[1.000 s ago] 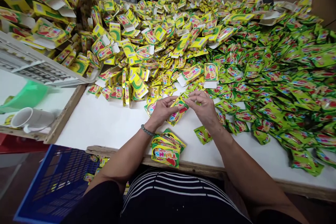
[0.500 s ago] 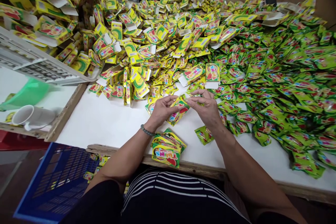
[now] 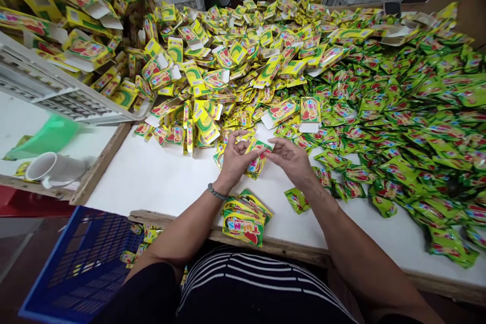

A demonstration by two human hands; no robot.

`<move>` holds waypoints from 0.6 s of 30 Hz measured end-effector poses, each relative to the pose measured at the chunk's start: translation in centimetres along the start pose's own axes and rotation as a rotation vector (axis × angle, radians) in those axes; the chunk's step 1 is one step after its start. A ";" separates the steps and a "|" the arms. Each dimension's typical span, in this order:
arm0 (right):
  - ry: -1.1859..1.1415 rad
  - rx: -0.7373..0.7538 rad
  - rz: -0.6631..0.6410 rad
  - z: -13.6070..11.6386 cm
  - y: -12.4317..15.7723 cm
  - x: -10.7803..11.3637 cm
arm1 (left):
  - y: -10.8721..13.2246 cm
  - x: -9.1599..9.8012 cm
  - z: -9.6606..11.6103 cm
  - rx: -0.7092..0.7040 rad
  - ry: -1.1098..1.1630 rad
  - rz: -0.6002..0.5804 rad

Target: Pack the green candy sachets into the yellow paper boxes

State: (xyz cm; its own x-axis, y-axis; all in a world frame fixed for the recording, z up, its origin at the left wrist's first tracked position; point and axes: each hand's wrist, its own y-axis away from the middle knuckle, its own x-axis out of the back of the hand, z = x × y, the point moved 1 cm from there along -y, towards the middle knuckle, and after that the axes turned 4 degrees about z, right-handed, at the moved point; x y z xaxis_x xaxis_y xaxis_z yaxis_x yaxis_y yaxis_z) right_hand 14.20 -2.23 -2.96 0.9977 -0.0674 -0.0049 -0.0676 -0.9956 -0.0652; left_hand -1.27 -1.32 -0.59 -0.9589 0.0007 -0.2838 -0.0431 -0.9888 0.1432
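Observation:
My left hand [image 3: 234, 161], with a beaded bracelet on its wrist, grips a small yellow and green printed box [image 3: 255, 164] between thumb and fingers. My right hand [image 3: 293, 160] is closed at the upper right end of the same box, thumb and fingertips pinched on its edge. Below my hands, several flat printed boxes [image 3: 243, 228] lie overlapped near the table's front edge. A single green sachet [image 3: 296, 200] rests under my right wrist. Just beyond my fingers lie two boxes with white flaps out, one of them upright to my view [image 3: 310, 110].
Yellow boxes [image 3: 205, 78] heap across the back, and green sachets [image 3: 383, 126] pile on the right. A white crate [image 3: 76, 98] full of boxes stands at left, near a white mug [image 3: 56, 168]. Below the wooden table edge [image 3: 296, 250] sits a blue basket [image 3: 72, 263].
The box has turned more upright in my left hand. My right fingers have closed together at its upper end. The whole view has shifted slightly.

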 end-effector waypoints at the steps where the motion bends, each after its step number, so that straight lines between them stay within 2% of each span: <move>1: -0.041 -0.014 -0.005 0.0 0.1 -0.4 | 0.0 0.1 0.0 -0.045 -0.023 0.005; 4: -0.113 -0.030 0.048 -0.1 0.2 -1.1 | -0.1 0.3 0.1 -0.153 -0.137 -0.060; 6: -0.102 -0.025 0.076 0.0 0.2 -1.0 | -0.1 0.5 0.1 -0.166 -0.198 -0.132; 11: 0.067 0.036 0.011 0.4 -0.2 0.3 | -0.1 0.7 0.2 -0.067 -0.239 -0.205; 15: 0.055 0.014 0.041 0.0 -0.5 1.1 | 0.1 0.4 0.2 -0.003 -0.252 -0.232; 18: 0.129 0.081 0.045 -1.0 -0.2 0.9 | 0.1 0.3 0.2 0.035 -0.171 -0.185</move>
State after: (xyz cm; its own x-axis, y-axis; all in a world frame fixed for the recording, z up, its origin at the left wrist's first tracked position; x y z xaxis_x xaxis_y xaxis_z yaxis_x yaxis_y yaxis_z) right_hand 15.13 -2.15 -1.99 0.9850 -0.1254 0.1186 -0.1073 -0.9831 -0.1484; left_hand -1.60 -1.41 -0.41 -0.9671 0.2092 -0.1445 -0.2290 -0.9637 0.1375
